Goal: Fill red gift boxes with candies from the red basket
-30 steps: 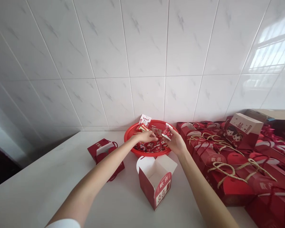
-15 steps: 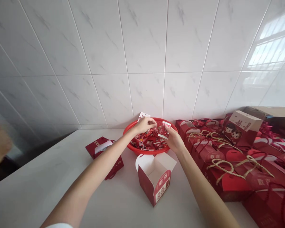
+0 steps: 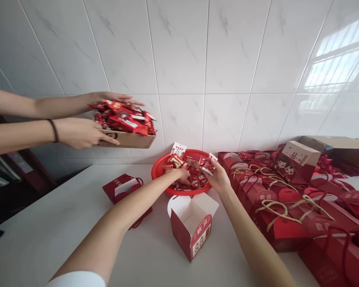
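My left hand [image 3: 183, 176] reaches down among red-wrapped sweets [image 3: 197, 181] in a red plastic basket [image 3: 156, 171]; its fingertips are hidden there. At the basket's right side, my right hand [image 3: 219, 173] is closed on several small red and white packets [image 3: 208, 163]. An open red box [image 3: 184, 235] with a white inside stands on the white table in front of the basket. Left of it, partly behind my left forearm, lies a folded red box [image 3: 119, 187] with a dark red cord. A white printed card [image 3: 178, 149] leans at the basket's back.
Another person's two hands [image 3: 80, 131] hold a cardboard tray [image 3: 131, 140] heaped with red packets above the table's left back. Rows of red gift boxes [image 3: 266, 199] with cord handles fill the right. A brown carton [image 3: 341, 145] stands behind them. A tiled wall rises behind.
My left hand has gone down into the sweets. My right hand keeps its packets beside the basket. The other person's hands have brought the loaded cardboard tray in from the left.
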`<state>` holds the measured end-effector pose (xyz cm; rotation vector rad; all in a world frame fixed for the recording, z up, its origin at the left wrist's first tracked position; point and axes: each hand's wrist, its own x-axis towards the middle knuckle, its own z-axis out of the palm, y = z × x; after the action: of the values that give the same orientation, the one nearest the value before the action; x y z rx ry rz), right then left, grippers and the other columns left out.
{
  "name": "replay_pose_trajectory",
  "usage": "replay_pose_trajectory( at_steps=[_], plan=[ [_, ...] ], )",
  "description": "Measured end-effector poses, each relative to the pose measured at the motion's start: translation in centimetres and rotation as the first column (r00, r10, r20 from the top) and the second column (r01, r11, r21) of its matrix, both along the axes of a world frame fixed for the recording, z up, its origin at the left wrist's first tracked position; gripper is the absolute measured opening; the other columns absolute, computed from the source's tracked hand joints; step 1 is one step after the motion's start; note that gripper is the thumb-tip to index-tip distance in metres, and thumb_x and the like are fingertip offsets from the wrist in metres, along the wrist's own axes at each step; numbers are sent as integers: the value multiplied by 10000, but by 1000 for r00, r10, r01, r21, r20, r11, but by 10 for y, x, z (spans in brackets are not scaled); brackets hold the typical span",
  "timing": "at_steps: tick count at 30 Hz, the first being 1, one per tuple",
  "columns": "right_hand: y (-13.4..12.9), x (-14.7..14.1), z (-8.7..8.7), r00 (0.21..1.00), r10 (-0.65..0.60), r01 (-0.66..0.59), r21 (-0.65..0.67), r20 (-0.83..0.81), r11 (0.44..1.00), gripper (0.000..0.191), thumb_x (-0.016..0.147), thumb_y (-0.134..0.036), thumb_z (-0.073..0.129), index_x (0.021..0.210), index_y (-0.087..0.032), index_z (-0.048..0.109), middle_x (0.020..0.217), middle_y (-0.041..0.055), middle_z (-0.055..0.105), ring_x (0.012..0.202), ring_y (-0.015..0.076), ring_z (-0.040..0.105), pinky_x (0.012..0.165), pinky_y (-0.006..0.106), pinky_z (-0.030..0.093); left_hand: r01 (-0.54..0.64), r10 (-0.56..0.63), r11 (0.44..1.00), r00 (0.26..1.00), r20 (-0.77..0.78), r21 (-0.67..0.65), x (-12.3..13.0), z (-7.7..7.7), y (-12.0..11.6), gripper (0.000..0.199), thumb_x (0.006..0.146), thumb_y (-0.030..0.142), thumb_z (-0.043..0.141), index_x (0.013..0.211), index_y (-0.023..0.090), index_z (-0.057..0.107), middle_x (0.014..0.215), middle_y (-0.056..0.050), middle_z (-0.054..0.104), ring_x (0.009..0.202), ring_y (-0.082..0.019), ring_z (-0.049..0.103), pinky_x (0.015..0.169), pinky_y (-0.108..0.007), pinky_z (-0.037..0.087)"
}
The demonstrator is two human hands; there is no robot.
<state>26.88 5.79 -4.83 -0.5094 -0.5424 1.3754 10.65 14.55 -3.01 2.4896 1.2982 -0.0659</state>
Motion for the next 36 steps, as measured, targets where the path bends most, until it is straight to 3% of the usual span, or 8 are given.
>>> replay_pose_trajectory(
  at_steps=[3,10,16,21,25,28,32,36],
  plan=[
    [-1,1,1,1000,7,-7,4,2,1000,136,727,-240,815,828,-241,724,809,-26,764,755,152,703,698,254,595,-5,-3,996,995,-95,-84,5,-5,-6,188,516,302,801,536,215,635,557,-16,618,624,-220,616,647,-319,509],
    [-1,0,3,999,17,-18,24,42,1000,149,729,-280,817,823,-242,707,814,-36,757,774,146,705,705,251,582,4,-29,975,994,-107,-224,18,-5,-24,192,543,221,759,494,202,575,517,-20,580,627,-242,601,638,-346,488],
    [-6,2,8,1000,1,-2,30,30,1000,181,707,-285,820,847,-247,711,813,-35,753,758,148,696,686,256,580,-61,55,975,998,-31,-214,19,-4,-37,231,503,77,707,464,194,511,456,-13,532,617,-282,617,627,-388,491],
    [-5,4,11,999,-19,17,42,46,999,180,720,-293,809,861,-261,702,826,-41,747,783,150,694,697,265,578,-37,81,967,983,167,-253,3,14,-45,109,551,75,654,532,173,612,506,-4,603,539,-202,598,575,-313,486],
    [-8,7,16,998,-39,37,31,46,999,138,737,-278,791,833,-256,695,802,-31,738,783,164,689,709,280,577,-34,116,983,874,472,-178,-7,32,-45,81,654,170,707,734,166,716,685,-14,686,691,-174,627,664,-271,501],
    [-12,10,21,998,-41,41,1,36,999,109,746,-257,774,827,-256,701,797,-30,738,776,164,685,709,281,578,-49,165,980,744,648,-193,-10,38,-43,215,752,322,720,880,150,739,817,-45,721,759,-177,647,725,-298,536],
    [-17,13,24,996,3,-3,8,90,1000,115,750,-273,782,834,-253,705,822,-24,749,776,167,691,694,278,579,-48,228,967,594,771,-249,-8,38,-45,347,787,458,722,923,140,748,910,-75,739,846,-195,675,773,-335,569],
    [-22,11,25,984,78,-80,10,160,997,156,753,-308,798,861,-246,704,852,-7,759,813,187,705,728,309,590,-123,249,968,473,845,-216,-1,34,-51,384,731,488,776,889,138,754,899,-79,749,888,-221,678,803,-332,554]
  ],
)
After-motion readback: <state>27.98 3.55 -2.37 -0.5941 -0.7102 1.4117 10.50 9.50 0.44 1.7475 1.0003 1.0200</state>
